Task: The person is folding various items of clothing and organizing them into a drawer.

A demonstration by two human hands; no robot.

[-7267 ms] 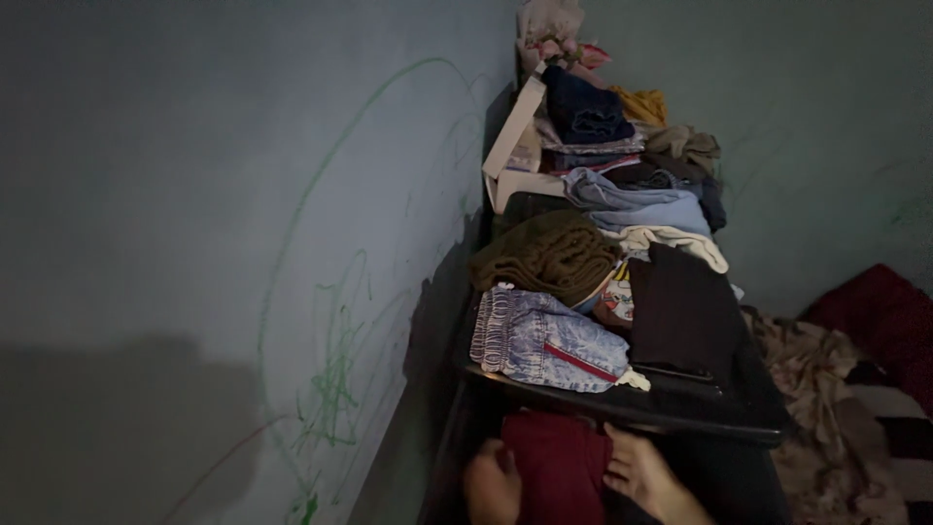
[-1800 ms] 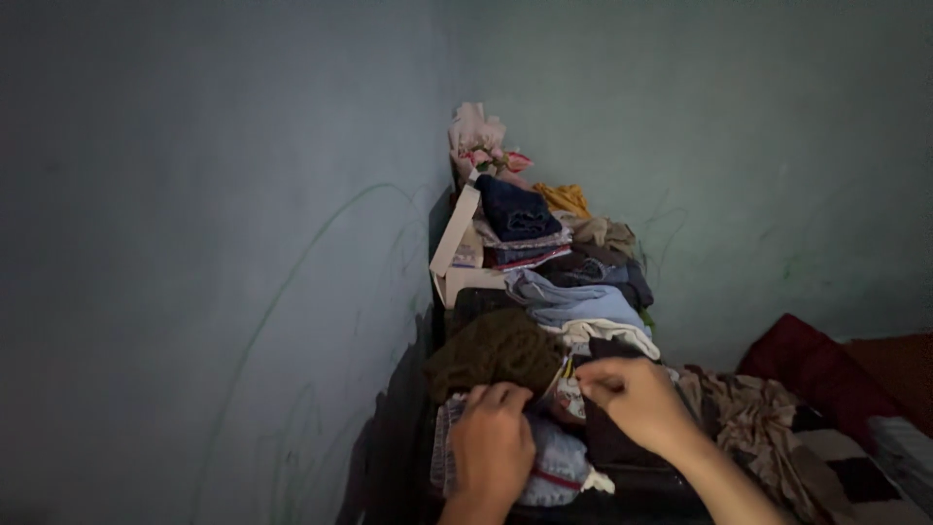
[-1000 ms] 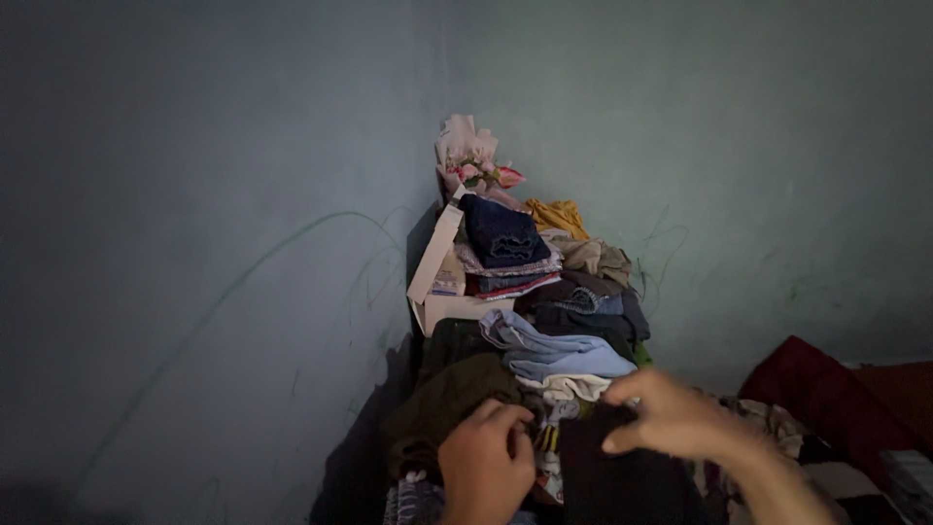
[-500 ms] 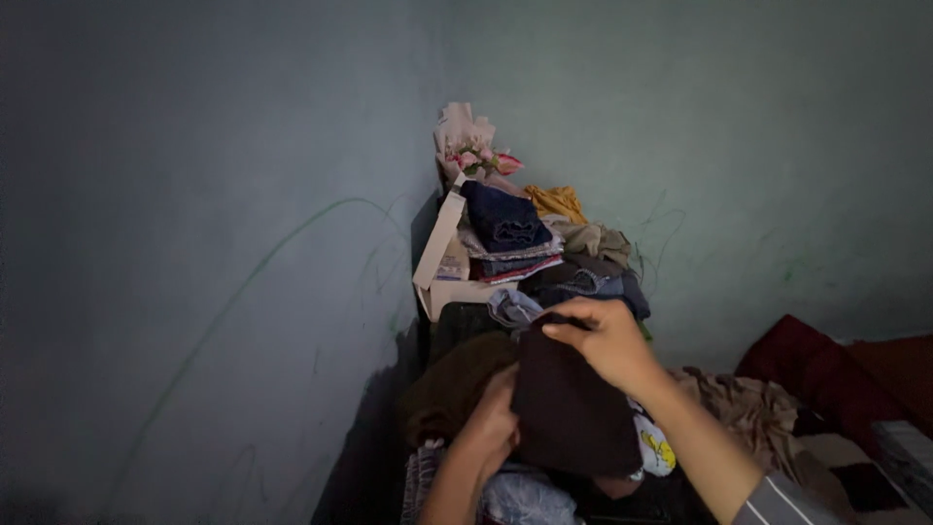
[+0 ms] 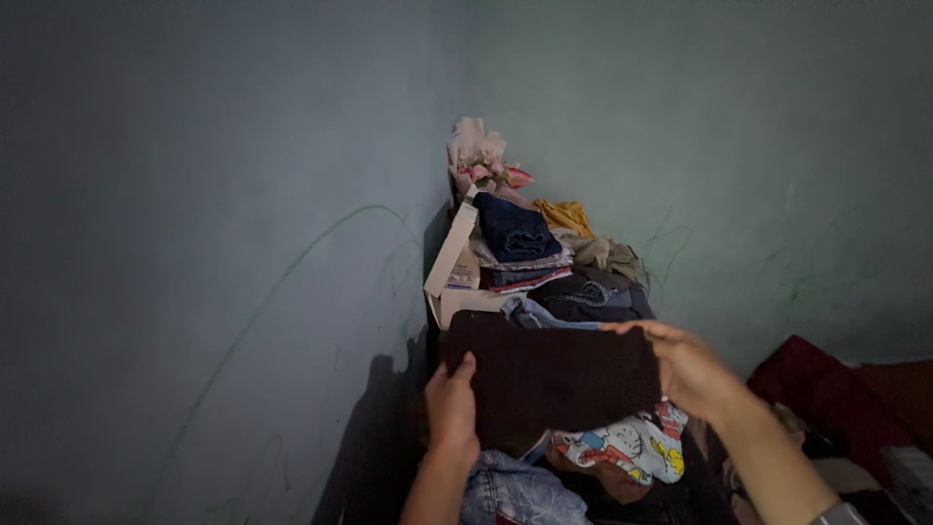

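Left of everything: a bare grey-green wall [image 5: 194, 243], dim, scrawled with a long green curved line [image 5: 292, 282].

Left hand [image 5: 452, 408], raised from the bottom edge, fingers and thumb clamped on the left edge of a dark brown folded cloth [image 5: 554, 379], thumb lying across its front face.

Cloth held up off the pile, spread flat and facing the camera, long axis running left to right, roughly level, top edge up, lower edge hanging above a pale printed cloth [image 5: 632, 447] with red, yellow and blue patches. Below that, at the bottom edge, a faded denim piece [image 5: 505, 491].

Behind the held cloth, stacked along the wall toward the room's corner: an open pale cardboard box [image 5: 457, 272] leaning on the left wall, folded dark blue clothes [image 5: 515, 233], a light blue denim piece [image 5: 539, 316], dark grey garments [image 5: 593, 292], a mustard-yellow cloth [image 5: 566, 216], and a bunch of pink artificial flowers [image 5: 481, 160] on top at the far end. Shelf or table under the pile hidden; cannot tell what carried it.

Right hand [image 5: 695, 374], fingers together and curled over the cloth's upper right corner, gripping that edge, palm turned down.

Far right, low: a dark red cloth [image 5: 826, 389] in shadow.
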